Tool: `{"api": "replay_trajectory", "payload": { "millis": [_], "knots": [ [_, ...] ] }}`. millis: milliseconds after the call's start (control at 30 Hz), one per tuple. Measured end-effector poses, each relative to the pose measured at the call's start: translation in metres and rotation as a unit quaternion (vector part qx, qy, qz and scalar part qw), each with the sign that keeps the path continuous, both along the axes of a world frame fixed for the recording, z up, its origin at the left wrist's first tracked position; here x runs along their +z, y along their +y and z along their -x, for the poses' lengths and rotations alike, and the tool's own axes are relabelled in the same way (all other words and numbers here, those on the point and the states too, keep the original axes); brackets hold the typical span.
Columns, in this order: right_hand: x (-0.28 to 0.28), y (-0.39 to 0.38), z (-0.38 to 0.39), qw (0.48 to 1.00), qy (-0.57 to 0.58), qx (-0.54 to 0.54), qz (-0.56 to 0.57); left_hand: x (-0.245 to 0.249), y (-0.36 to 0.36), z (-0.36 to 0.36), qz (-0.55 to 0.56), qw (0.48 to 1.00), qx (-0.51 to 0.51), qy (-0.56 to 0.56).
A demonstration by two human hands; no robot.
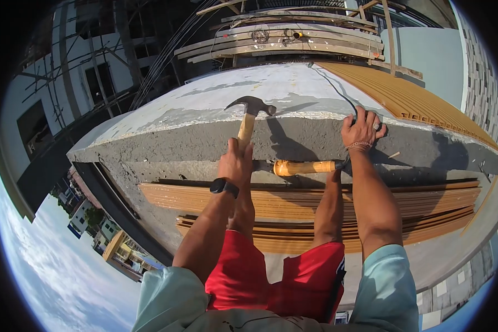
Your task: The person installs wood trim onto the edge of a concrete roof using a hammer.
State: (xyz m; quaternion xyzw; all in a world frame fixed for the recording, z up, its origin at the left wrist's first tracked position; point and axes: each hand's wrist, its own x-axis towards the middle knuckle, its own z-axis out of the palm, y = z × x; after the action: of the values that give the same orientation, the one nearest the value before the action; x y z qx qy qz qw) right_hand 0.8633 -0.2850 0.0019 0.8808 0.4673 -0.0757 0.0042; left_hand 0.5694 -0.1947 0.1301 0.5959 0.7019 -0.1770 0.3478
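Note:
My left hand [235, 164] is wrapped round the wooden handle of a claw hammer [252, 108], whose dark head is raised over the edge of the concrete slab [199, 135]. On the slab's edge to the right rests my right hand [363, 131], fingers bent; a black cable [337, 91] runs to it, and whether the fingers grip anything is hidden. Between and below the hands lies an orange-yellow power tool [304, 167], its cable passing near my right wrist.
Brown ribbed panels [415, 99] lie on the slab at the right. More brown panels [288, 202] are stacked below, by my legs. Wooden planks [293, 41] stand beyond the slab's far edge. At the left there is a drop beside a dark metal beam [124, 213].

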Motion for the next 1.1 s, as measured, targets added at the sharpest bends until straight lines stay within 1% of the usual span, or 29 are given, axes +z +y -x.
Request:
{"api": "replay_trajectory", "payload": {
  "millis": [33, 67, 133, 167, 200, 267, 300, 333, 400, 433, 467, 533, 600, 667, 700, 733, 800, 833, 867, 933, 967, 1000, 1067, 1100],
  "knots": [
    [0.001, -0.001, 0.003, 1.000, 0.001, -0.003, 0.006, -0.006, 0.007, 0.007, -0.015, 0.999, -0.019, -0.031],
    [-0.001, 0.000, 0.002, 1.000, -0.001, -0.009, 0.011, -0.009, 0.008, 0.009, -0.020, 0.999, -0.019, -0.033],
    [-0.003, 0.001, -0.001, 1.000, -0.002, -0.009, 0.020, 0.000, 0.008, 0.006, -0.051, 0.997, 0.053, -0.036],
    [-0.002, -0.001, 0.001, 1.000, -0.002, -0.005, 0.027, -0.005, -0.003, 0.000, -0.077, 0.992, 0.102, -0.010],
    [-0.001, -0.005, 0.003, 1.000, 0.001, -0.005, 0.030, -0.008, -0.008, 0.007, -0.074, 0.992, 0.102, -0.007],
    [-0.003, -0.001, 0.001, 1.000, -0.006, -0.001, 0.013, -0.018, -0.005, 0.017, -0.055, 0.997, -0.045, -0.021],
    [-0.001, 0.000, 0.001, 1.000, 0.006, -0.006, 0.025, -0.019, 0.004, 0.018, 0.010, 0.999, 0.013, -0.038],
    [-0.001, 0.004, -0.002, 1.000, 0.001, -0.008, 0.023, -0.015, 0.007, 0.007, 0.008, 0.999, 0.011, -0.043],
    [0.001, 0.000, 0.001, 1.000, -0.004, 0.001, 0.029, 0.002, -0.002, -0.007, -0.061, 0.993, 0.100, -0.027],
    [-0.001, -0.001, 0.000, 1.000, 0.011, -0.005, -0.002, -0.002, -0.008, -0.010, -0.079, 0.994, 0.068, 0.019],
    [0.000, -0.001, 0.001, 1.000, 0.010, -0.003, -0.003, -0.008, -0.005, -0.006, -0.081, 0.994, 0.071, 0.019],
    [0.001, 0.002, 0.002, 1.000, -0.002, -0.009, 0.022, -0.012, 0.008, 0.003, 0.000, 1.000, -0.008, -0.025],
    [-0.002, 0.002, -0.001, 0.999, -0.006, -0.016, 0.043, -0.011, 0.010, -0.006, -0.007, 0.999, 0.000, -0.035],
    [0.001, 0.000, 0.001, 1.000, 0.002, -0.009, 0.010, 0.002, -0.005, -0.024, -0.080, 0.992, 0.097, -0.013],
    [0.000, 0.000, 0.001, 1.000, 0.008, -0.011, 0.001, -0.002, -0.006, -0.022, -0.040, 0.997, 0.066, 0.003],
    [0.000, 0.005, 0.000, 1.000, 0.004, -0.009, -0.009, -0.009, -0.001, -0.020, -0.050, 0.996, 0.068, -0.001],
    [0.003, 0.002, 0.002, 1.000, 0.007, -0.015, 0.019, -0.015, 0.007, -0.017, 0.004, 0.999, -0.003, -0.046],
    [0.003, 0.002, 0.003, 0.999, -0.002, -0.016, 0.032, -0.012, 0.005, -0.019, 0.006, 0.998, 0.020, -0.053],
    [0.001, -0.003, 0.003, 0.999, -0.001, -0.019, 0.038, -0.013, 0.001, -0.025, 0.012, 0.998, 0.017, -0.052],
    [0.000, -0.010, 0.006, 1.000, 0.017, -0.016, 0.018, -0.007, -0.014, -0.036, -0.008, 0.998, 0.059, -0.028],
    [-0.002, -0.001, 0.001, 1.000, 0.019, -0.011, -0.007, -0.014, -0.013, -0.031, 0.015, 0.999, 0.021, -0.023],
    [-0.001, 0.005, -0.001, 1.000, 0.015, -0.007, -0.015, -0.013, -0.005, -0.029, 0.007, 0.999, 0.024, -0.028],
    [0.003, 0.002, 0.003, 1.000, 0.000, -0.010, 0.024, -0.006, 0.004, -0.025, -0.010, 0.997, 0.020, -0.075],
    [0.001, 0.001, 0.002, 1.000, 0.010, -0.006, 0.017, 0.003, 0.005, -0.030, -0.011, 0.997, 0.045, -0.061]
  ]
}}
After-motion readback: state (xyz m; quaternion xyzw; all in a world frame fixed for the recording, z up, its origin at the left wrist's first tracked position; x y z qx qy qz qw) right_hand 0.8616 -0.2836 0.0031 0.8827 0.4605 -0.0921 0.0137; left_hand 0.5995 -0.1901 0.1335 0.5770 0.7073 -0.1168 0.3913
